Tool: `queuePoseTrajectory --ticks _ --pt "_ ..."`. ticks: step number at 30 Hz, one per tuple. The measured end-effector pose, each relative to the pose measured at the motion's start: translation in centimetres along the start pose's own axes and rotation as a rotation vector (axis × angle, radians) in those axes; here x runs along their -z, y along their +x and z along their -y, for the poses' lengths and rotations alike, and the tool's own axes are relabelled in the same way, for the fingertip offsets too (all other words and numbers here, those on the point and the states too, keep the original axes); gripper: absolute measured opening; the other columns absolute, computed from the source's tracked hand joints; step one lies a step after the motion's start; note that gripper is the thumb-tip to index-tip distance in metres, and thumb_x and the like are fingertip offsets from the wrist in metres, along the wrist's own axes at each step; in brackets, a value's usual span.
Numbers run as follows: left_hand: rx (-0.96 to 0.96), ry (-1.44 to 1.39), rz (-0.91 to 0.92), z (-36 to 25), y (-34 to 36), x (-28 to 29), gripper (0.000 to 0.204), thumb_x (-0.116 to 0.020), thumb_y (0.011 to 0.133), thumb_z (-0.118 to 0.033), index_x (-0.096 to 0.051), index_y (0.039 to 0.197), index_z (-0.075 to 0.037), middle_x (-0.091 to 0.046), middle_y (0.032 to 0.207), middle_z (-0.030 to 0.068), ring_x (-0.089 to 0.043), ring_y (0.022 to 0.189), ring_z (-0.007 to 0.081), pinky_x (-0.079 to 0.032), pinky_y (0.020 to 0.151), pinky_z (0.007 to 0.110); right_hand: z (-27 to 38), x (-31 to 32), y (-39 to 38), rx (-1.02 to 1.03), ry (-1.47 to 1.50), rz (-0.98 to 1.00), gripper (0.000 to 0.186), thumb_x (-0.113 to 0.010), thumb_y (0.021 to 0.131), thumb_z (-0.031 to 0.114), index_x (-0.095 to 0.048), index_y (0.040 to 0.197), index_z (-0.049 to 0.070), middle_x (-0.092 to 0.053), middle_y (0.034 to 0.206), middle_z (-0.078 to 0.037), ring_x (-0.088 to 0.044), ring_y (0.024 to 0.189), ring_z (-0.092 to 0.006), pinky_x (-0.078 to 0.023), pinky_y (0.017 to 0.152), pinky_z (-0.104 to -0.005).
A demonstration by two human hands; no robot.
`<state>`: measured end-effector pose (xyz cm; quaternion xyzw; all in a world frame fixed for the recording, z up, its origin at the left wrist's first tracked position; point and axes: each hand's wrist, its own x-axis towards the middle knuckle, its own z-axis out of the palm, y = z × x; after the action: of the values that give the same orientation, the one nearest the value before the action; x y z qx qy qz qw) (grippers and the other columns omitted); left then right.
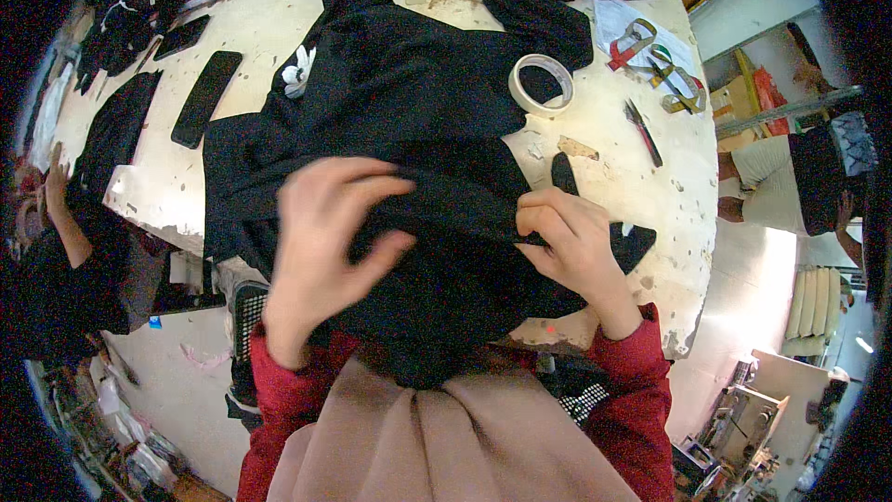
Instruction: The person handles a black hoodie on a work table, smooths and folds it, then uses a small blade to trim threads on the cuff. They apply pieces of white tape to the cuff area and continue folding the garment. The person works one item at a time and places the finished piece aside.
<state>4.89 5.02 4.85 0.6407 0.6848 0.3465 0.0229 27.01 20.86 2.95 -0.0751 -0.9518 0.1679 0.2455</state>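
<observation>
A large piece of black fabric [409,102] lies spread over a worn cream worktable [641,186] and hangs over its near edge. My left hand [325,242] pinches a fold of the black fabric between thumb and fingers. My right hand [571,242] grips the edge of the same fold a little to the right. Both forearms wear red sleeves. A small white flower-shaped trim [297,72] sits on the cloth further back.
A roll of white tape [541,84] rests on the fabric's right side. Scissors [650,56] and a dark pen-like tool [643,132] lie at the table's right. Black cut pieces [206,98] lie at left. Another person [56,251] sits at left, one more at right [799,186].
</observation>
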Motion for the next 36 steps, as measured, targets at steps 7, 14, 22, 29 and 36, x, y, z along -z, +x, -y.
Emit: queuePoseTrajectory --ticks 7,14,22,29,36 --pt "-0.074 -0.559 0.289 3.0 2.1 -1.6 0.019 -0.076 0.064 -0.006 -0.07 0.081 -0.002 -0.068 0.079 0.0093 -0.065 0.071 0.0218 -0.05 0.065 0.029 -2.0 4.9 -0.4 -0.081 -0.145 0.372 0.03 -0.069 0.079 0.04 -0.064 0.085 0.011 -0.063 0.07 -0.006 -0.063 0.074 -0.0238 -0.035 0.094 -0.0454" --pt "-0.043 -0.391 -0.017 4.3 1.7 0.7 0.021 -0.073 0.062 -0.003 -0.071 0.083 -0.002 -0.068 0.08 0.0092 -0.064 0.073 0.0202 -0.048 0.066 0.029 -2.4 7.9 -3.9 -0.228 -0.343 0.168 0.015 -0.067 0.079 0.025 -0.066 0.084 0.011 -0.061 0.086 -0.002 -0.057 0.085 -0.0197 -0.036 0.087 -0.0399" --pt "0.117 0.306 0.247 4.1 -2.9 1.1 0.033 -0.058 0.07 0.001 -0.067 0.099 -0.013 -0.051 0.129 0.0085 -0.037 0.129 0.0335 -0.028 0.107 0.046 2.4 3.1 -9.1 -0.275 -0.068 0.245 0.007 -0.071 0.076 0.01 -0.066 0.08 0.007 -0.061 0.073 -0.004 -0.055 0.061 -0.0176 -0.042 0.061 -0.0279" --pt "0.14 -0.086 -0.075 -2.5 -2.2 -2.7 0.022 -0.057 0.075 0.009 -0.067 0.09 -0.003 -0.063 0.092 0.0109 -0.061 0.08 0.0229 -0.048 0.072 0.029 1.3 2.5 -9.9 -1.137 0.402 -0.413 0.026 -0.058 0.092 0.024 -0.065 0.083 0.001 -0.061 0.069 -0.008 -0.055 0.058 -0.0143 -0.041 0.053 -0.0288" --pt "0.882 -1.721 0.609 -7.5 -2.4 -9.7 0.027 -0.053 0.096 -0.025 -0.057 0.104 0.001 -0.062 0.095 0.0084 -0.061 0.09 0.0158 -0.05 0.084 0.031 1.9 0.3 -6.9 -1.075 0.407 -0.396 0.025 -0.073 0.082 0.023 -0.064 0.09 0.001 -0.064 0.076 -0.006 -0.057 0.064 -0.01 -0.044 0.058 -0.023"
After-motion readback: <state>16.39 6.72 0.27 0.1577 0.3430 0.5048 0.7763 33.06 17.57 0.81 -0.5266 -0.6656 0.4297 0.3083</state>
